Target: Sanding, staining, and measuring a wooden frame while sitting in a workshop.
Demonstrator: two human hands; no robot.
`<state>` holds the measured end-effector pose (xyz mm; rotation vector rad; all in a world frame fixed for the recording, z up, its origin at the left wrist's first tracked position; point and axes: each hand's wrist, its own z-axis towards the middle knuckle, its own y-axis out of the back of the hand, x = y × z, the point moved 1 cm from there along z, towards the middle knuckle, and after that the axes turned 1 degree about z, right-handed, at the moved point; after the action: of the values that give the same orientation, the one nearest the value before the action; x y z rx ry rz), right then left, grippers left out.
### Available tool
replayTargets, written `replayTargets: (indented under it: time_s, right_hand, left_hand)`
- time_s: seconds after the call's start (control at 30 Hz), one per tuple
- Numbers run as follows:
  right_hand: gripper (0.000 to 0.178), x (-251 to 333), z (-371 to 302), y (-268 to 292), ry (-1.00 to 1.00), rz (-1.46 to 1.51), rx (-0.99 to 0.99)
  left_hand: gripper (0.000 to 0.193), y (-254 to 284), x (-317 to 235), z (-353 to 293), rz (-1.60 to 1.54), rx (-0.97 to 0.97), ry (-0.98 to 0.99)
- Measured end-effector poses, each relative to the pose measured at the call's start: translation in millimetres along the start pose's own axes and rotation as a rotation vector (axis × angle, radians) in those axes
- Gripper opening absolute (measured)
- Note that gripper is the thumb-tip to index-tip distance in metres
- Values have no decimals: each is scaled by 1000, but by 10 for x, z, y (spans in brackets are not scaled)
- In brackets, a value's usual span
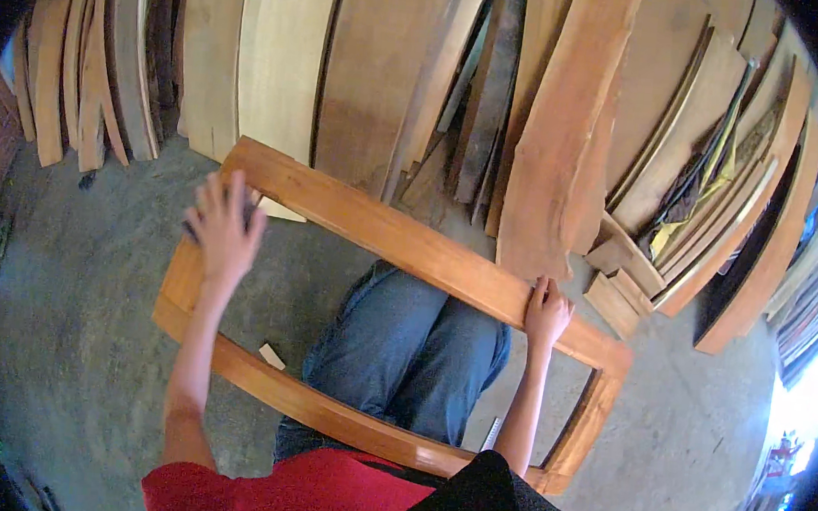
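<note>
Across my lap rests a rectangular wooden frame (401, 240), orange-brown and smooth, with an open middle through which my jeans show. My left hand (224, 227), a little blurred, lies over the frame's left end near the upper corner. Under its spread fingers a dark pad (250, 210) shows on both sides of the hand; its exact kind is hidden. On the right, my right hand (549, 313) is closed around the frame's far rail, fingers bent over the edge.
Many planks and boards (375, 70) lean upright along the far side. Short wood offcuts (617, 296) are piled at the right, near a dark and yellow cloth bundle (698, 182). A small pale wood scrap (272, 356) lies on the concrete floor (67, 325).
</note>
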<state>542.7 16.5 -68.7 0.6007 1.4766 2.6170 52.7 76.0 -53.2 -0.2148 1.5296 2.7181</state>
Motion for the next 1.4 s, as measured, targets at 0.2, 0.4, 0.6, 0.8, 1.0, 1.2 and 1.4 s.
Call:
replayTargets:
  time_s: [0.2,0.4,0.6,0.8,1.0,1.2,1.4]
  right_hand:
    - [29,-15,-3,-5,22,8,11]
    - [29,-23,-14,-33,42,31,-52]
    - [31,-98,-16,-8,29,-10,-24]
    - [31,18,6,11,21,15,6]
    - [31,-3,-10,-41,29,-30,-45]
    - [29,13,-24,2,17,-12,-33]
    - [28,33,-6,-15,49,0,-54]
  left_hand:
    - [60,375,998,-1098,-10,157,418]
    - [61,482,905,-1644,-57,120,586]
    - [62,134,716,-533,-103,24,341]
    - [63,-639,233,812,-130,56,64]
    - [64,-916,-250,1137,-131,73,-132]
    - [60,-257,234,355,-165,93,-104]
    - [60,403,832,-975,-110,181,246]
